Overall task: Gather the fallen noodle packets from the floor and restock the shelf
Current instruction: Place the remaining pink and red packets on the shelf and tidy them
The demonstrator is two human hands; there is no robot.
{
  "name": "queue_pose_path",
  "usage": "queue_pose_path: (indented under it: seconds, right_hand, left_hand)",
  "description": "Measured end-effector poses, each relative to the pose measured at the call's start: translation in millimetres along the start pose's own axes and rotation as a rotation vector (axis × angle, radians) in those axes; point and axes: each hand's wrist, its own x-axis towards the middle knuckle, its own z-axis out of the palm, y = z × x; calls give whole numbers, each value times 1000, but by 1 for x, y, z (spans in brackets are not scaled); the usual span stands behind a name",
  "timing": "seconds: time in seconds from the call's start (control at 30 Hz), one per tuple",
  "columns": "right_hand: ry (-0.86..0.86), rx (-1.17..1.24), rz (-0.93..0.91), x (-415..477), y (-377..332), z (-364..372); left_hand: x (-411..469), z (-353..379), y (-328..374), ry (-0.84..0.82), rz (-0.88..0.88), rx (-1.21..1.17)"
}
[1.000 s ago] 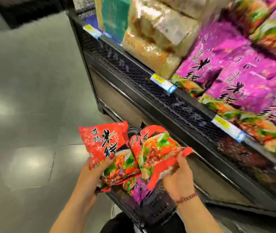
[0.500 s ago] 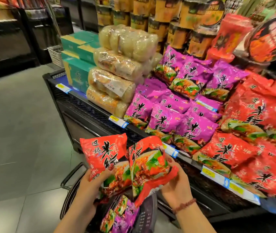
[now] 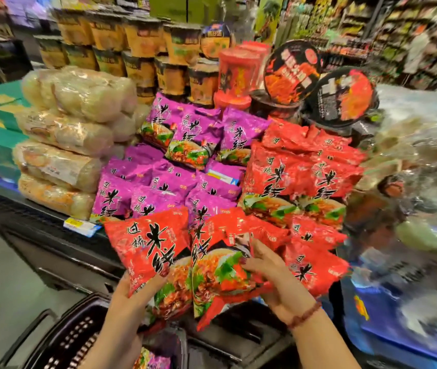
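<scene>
Head | left hand (image 3: 130, 296), right hand (image 3: 278, 279) grip red packets (image 3: 153, 243) | basket (image 3: 73, 338) underneath

We are in a shop, a supermarket: noodle packets (image 3: 164, 182) lie piled on a display shelf (image 3: 33, 213) with price labels (image 3: 80, 225) on its edge, and noodle tubs (image 3: 142, 41) stand stacked behind. A shopping basket (image 3: 60, 339) sits below, and the blurred background seems to hold more stocked aisles (image 3: 425, 35).

Red packets (image 3: 153, 243) with black script, purple packets (image 3: 164, 182) behind
</scene>
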Motion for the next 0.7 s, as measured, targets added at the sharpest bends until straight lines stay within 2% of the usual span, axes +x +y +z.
queue_pose_path:
  seconds: [0.3,0.43,0.57,0.7]
  right_hand:
    - [106,-302,-42,-18,-50,-78]
    - [151,-255,-162,-20,-62,-110]
    - [313,-88,-333,-12,-78,-153]
    - [428,-147,-446,8,-90,-189]
  left_hand:
    - [22,92,-8,-145,74,102]
    - [36,112,-6,-141,127,121]
    - [46,118,-4,-160,148,124]
    - [48,121,-6,-159,137,105]
